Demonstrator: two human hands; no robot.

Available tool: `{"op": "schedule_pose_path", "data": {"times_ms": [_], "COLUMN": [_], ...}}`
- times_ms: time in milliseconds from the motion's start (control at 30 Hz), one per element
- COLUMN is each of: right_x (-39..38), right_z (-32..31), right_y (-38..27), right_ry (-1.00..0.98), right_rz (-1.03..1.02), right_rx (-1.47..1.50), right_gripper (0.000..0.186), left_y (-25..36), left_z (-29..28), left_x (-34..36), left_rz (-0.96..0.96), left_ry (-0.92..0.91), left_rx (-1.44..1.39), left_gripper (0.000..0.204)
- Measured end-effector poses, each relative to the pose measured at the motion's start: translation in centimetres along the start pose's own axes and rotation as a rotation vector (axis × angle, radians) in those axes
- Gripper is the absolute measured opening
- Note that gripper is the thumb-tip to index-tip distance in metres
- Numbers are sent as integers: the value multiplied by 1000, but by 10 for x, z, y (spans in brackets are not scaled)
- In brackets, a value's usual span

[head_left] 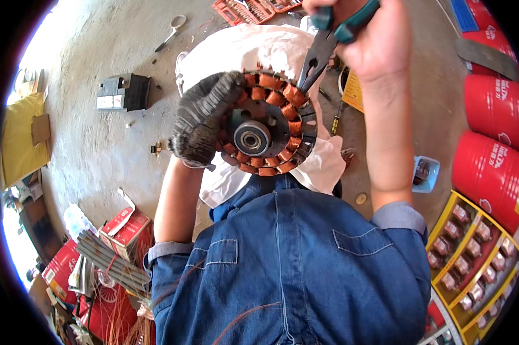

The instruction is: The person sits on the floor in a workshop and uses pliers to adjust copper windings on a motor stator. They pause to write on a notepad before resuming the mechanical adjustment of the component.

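Observation:
My left hand (205, 118), in a dark, worn knit glove, is closed round the left side of a motor stator (294, 127) ringed with copper coils. A round bearing (252, 140) shows at the middle of its dark plate. Bare-skinned, my right hand (380, 49) grips the dark green handles of a pair of long-nose pliers (318, 57). The pliers' jaws point down at the stator's upper right rim, by a copper coil; whether they pinch a wire cannot be made out. Beneath the stator, a white cloth (236, 49) covers my lap.
A black battery (134, 93) and a round-headed tool with a dark handle (178, 23) lie on the floor at left. An orange-red tool case (225, 10) is ahead. Red drums (495, 103), a blue bin (435, 174) and a yellow rack (458, 299) stand at right.

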State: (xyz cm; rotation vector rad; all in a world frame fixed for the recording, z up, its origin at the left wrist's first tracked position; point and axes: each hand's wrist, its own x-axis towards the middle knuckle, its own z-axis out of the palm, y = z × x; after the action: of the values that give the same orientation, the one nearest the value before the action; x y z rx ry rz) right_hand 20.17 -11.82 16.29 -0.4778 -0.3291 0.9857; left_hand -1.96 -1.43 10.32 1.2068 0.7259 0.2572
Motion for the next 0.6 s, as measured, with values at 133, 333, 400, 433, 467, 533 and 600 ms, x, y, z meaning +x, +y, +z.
{"op": "schedule_pose_path", "data": {"times_ms": [133, 333, 400, 433, 467, 533, 600], "right_x": [30, 66, 75, 76, 77, 75, 77], "right_z": [27, 7, -20, -34, -43, -56, -61], "right_y": [-17, -2, 3, 6, 13, 20, 19], "right_ry": [-279, -134, -69, -15, -16, -3, -16], "right_rz": [-23, -35, 9, 34, 48, 63, 71], "right_rx": [-73, -222, -204, -180, -154, -116, -144], "right_gripper": [36, 34, 32, 31, 30, 28, 27], "left_y": [18, -12, -33, -32, -36, -40, -40], "left_z": [-13, -2, -1, 4, 1, -1, 2], "left_x": [19, 56, 69, 70, 72, 73, 71], "left_rz": [236, 20, 161, 80, 56, 53, 95], "left_ry": [-164, 0, 22, 60, 101, 136, 125], "left_rx": [6, -196, -70, -21, 44, 93, 59], "left_gripper": [27, 27, 30, 31, 32, 31, 27]}}
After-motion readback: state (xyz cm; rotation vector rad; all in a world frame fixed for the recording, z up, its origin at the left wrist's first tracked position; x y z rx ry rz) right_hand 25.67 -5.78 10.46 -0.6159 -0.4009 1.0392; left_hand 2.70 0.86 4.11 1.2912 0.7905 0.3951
